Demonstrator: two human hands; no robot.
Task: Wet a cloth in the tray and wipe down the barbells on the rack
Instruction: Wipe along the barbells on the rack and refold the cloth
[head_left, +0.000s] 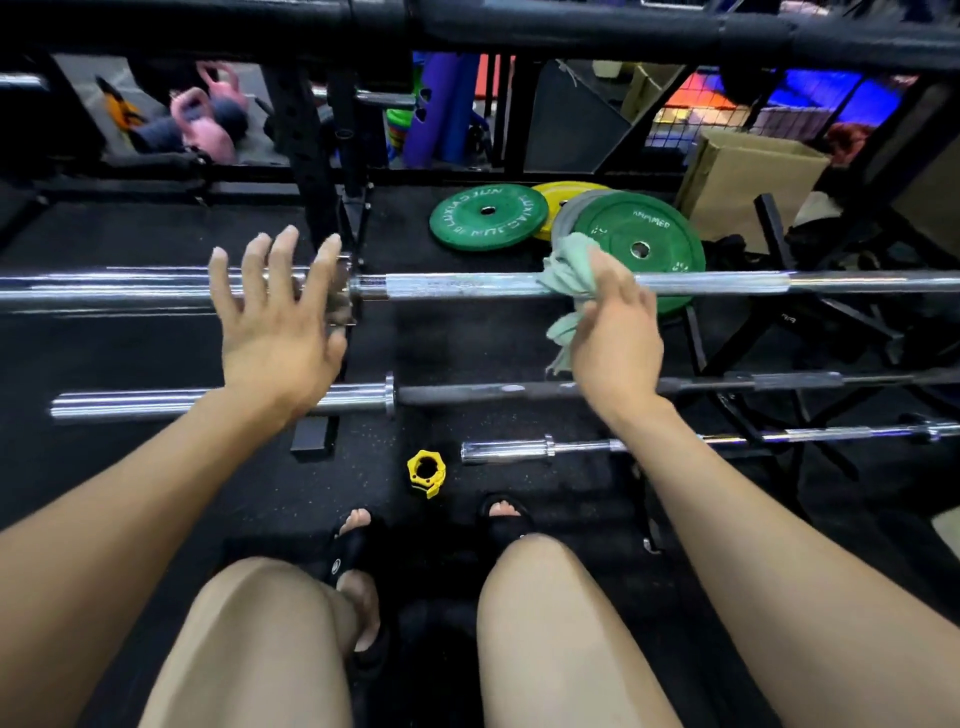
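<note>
Bar axis: the top barbell (701, 283) is laid from 9 to 3 o'clock across the view.
Cloth: the green cloth (563, 275) is draped over the bar shaft, its tail hung toward 6 o'clock.
Right hand (615, 332): curled around the cloth and pressed against the bar; nearer hand for wiping.
Left hand (275, 312): fingers spread, nothing held, placed at the sleeve, at 9 o'clock from the cloth.
Unwiped run: judged toward 3 o'clock.
Tray: not seen.
</note>
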